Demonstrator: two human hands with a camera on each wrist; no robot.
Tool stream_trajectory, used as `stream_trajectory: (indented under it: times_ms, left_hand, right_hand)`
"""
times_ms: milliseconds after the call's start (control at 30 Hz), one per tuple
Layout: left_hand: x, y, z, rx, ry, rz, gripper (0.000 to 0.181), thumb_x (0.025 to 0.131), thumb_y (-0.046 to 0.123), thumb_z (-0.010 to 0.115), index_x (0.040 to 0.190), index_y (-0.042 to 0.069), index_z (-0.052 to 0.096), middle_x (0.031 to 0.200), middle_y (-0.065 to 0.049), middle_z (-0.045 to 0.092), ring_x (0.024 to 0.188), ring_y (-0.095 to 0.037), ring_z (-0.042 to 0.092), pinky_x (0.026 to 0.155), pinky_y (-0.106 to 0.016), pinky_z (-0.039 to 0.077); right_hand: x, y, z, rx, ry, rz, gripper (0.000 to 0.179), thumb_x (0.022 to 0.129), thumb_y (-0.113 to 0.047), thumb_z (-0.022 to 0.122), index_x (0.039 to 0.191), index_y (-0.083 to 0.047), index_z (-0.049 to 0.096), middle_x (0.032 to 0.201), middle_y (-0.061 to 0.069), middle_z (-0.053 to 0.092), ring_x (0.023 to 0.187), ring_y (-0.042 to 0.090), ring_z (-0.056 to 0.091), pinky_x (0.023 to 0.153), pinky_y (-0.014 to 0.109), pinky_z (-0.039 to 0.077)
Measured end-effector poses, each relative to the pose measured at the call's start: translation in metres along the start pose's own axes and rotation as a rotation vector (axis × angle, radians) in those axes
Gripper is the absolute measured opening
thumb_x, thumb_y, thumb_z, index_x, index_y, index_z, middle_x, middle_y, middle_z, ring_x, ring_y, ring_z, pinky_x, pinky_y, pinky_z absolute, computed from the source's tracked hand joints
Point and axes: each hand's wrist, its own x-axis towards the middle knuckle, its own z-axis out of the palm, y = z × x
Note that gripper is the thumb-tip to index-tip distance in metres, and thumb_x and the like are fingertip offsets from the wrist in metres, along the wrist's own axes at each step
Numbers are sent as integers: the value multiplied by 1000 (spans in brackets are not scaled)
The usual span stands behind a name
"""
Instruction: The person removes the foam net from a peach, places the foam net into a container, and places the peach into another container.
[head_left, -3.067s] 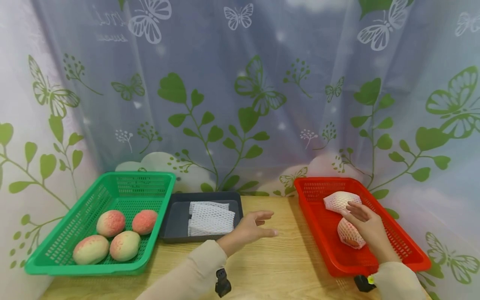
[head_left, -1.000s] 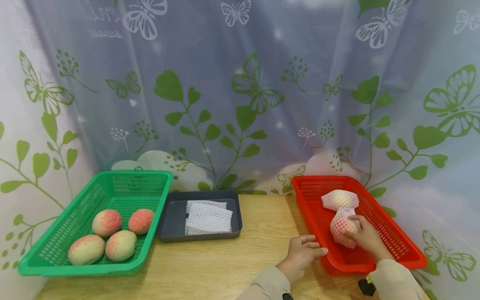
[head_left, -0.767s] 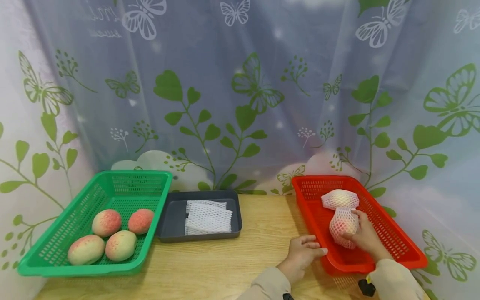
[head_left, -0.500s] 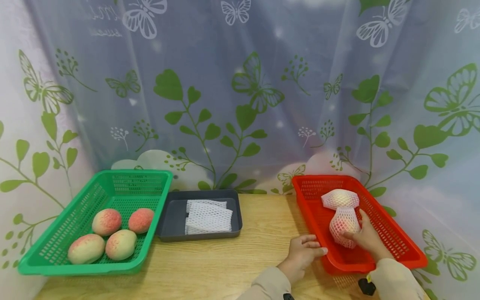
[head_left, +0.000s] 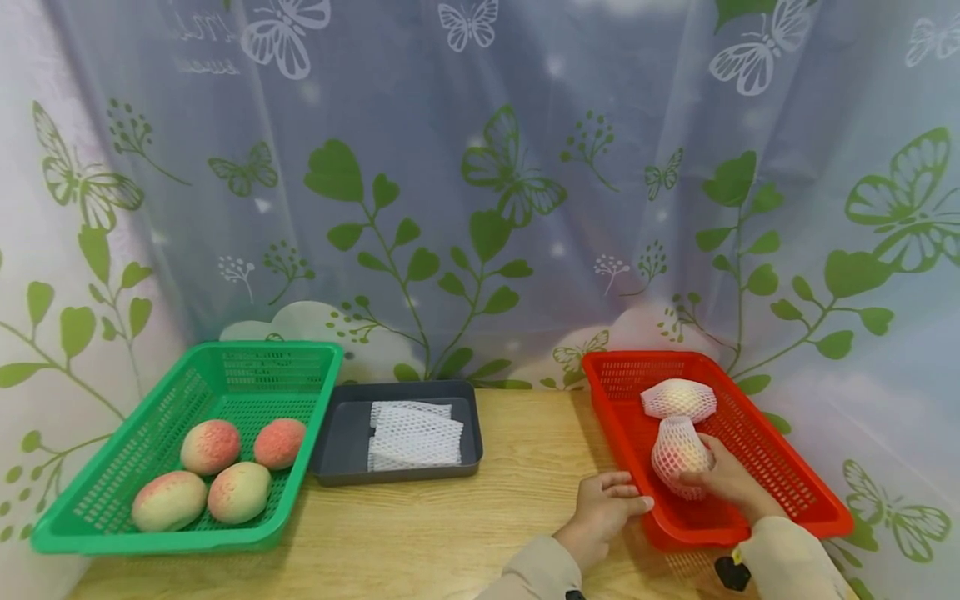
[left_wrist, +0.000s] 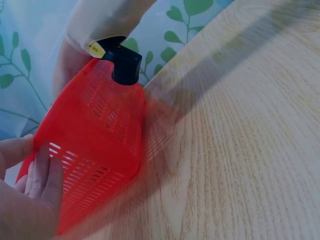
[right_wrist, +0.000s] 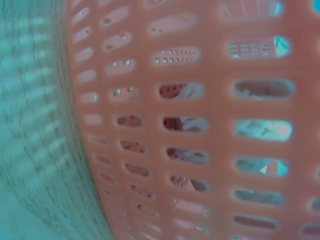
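Note:
In the head view my right hand [head_left: 735, 479] grips a peach in a white foam net [head_left: 678, 458], low inside the red basket [head_left: 813, 508]. Its thumb lies across the near side of the peach; the other fingers are partly hidden behind it. A second netted fruit [head_left: 678, 400], paler, lies just beyond. My left hand [head_left: 600, 512] holds the basket's left rim, thumb at the top edge. Its fingers [left_wrist: 40, 177] lie against the outer slotted wall in the left wrist view. Only the basket's slotted wall [right_wrist: 217, 110] fills the right wrist view, hiding the right hand.
A green basket [head_left: 45, 533] at the left holds several bare peaches [head_left: 212, 447]. Beside it, a dark grey tray [head_left: 341, 442] carries white foam nets [head_left: 416, 435]. Wooden tabletop [head_left: 420, 533] stretches between tray and red basket. A printed curtain [head_left: 480, 250] hangs behind.
Over three seconds, my left hand has come right from near the tray to the red basket's rim. My right hand has taken hold of the nearer netted peach and shifted it slightly left.

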Motion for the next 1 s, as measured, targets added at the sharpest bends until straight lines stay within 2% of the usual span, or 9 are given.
stream_trajectory:
  times_ms: [167,467,667,1000]
  left_hand:
    - [0,0,1,-19,3,-17,36,73,-14,73,104,0,64,79,-4,63,68,-11,60,70,-32,58]
    - [-1,0,2,-26,-12,10,33,73,-14,73,102,-2,64,78,-5,63,68,-11,60,68,-30,58]
    - [-4,1,3,-21,-12,3,33,73,-14,73,103,-1,63,77,-5,63,66,-11,59,71,-35,59]
    - [1,6,-2,70,-22,-16,34,73,-11,74,104,-1,64,81,-6,65,72,-11,62,70,-29,57]
  right_hand:
    - [-2,-1,-1,-6,31,1,86,84,-22,72,142,12,18,133,38,37,113,47,45,96,62,40]
    - [-5,-1,-5,29,43,28,91,86,-27,71,144,13,13,137,38,31,116,48,40,99,65,37]
    - [-6,-1,-8,81,61,37,91,89,-28,68,145,12,9,139,37,29,118,47,39,101,62,37]
    - [-13,-8,-10,89,81,23,95,89,-35,67,148,9,7,141,34,27,118,45,39,98,59,42]
